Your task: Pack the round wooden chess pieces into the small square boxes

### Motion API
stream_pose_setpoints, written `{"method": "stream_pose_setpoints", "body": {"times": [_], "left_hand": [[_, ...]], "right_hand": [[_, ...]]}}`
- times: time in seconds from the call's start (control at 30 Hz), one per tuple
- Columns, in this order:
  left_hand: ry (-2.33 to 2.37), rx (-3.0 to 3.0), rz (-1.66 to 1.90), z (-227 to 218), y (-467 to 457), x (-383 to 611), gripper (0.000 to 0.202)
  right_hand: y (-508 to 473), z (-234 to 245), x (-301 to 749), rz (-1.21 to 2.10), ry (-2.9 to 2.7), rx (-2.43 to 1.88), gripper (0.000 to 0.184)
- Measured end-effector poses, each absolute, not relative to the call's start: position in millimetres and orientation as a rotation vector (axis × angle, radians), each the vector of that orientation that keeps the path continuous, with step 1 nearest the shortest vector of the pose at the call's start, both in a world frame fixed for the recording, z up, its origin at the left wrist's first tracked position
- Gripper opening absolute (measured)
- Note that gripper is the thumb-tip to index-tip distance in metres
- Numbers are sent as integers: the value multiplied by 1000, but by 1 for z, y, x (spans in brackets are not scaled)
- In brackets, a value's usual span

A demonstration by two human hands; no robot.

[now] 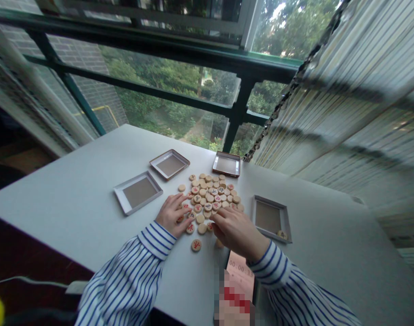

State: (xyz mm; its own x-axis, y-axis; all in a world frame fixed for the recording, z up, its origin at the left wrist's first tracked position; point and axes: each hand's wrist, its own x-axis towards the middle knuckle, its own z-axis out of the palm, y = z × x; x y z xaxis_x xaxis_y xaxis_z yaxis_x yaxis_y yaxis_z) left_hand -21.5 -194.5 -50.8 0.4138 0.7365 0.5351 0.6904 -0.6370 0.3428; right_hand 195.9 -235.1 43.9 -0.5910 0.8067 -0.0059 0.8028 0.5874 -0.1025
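Note:
A loose pile of round wooden Chinese chess pieces (210,198) lies on the white table, some with red or dark characters facing up, others blank side up. My left hand (171,213) rests at the pile's left edge, fingers spread apart over several pieces. Over the near right edge of the pile, my right hand (239,228) is curled with its fingers together; its fingertips are partly hidden, so whatever is in them cannot be made out. Another piece (219,243) shows just below that hand. One red-marked piece (196,245) lies apart, nearer to me.
Shallow box trays stand around the pile: two at left (156,196) (185,169), one behind (226,174), and one at right (289,226) holding a piece (282,234). A phone (241,267) showing a timer lies by my right wrist. Windows and a curtain (329,113) border the table (74,190).

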Motion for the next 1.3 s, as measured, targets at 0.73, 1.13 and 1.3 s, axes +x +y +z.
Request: {"method": "stream_pose_setpoints", "body": {"times": [0.73, 1.13, 1.3], "left_hand": [[1309, 2611, 813, -52, -190, -22, 28], [1341, 2608, 1096, -33, -196, -16, 17], [1282, 2658, 1236, -22, -198, -13, 15]], "right_hand": [[-233, 33, 196, 163, -2757, -1371, 20], [-234, 35, 203, 161, -2733, -1404, 19], [-237, 37, 210, 162, -2701, -1410, 20]]}}
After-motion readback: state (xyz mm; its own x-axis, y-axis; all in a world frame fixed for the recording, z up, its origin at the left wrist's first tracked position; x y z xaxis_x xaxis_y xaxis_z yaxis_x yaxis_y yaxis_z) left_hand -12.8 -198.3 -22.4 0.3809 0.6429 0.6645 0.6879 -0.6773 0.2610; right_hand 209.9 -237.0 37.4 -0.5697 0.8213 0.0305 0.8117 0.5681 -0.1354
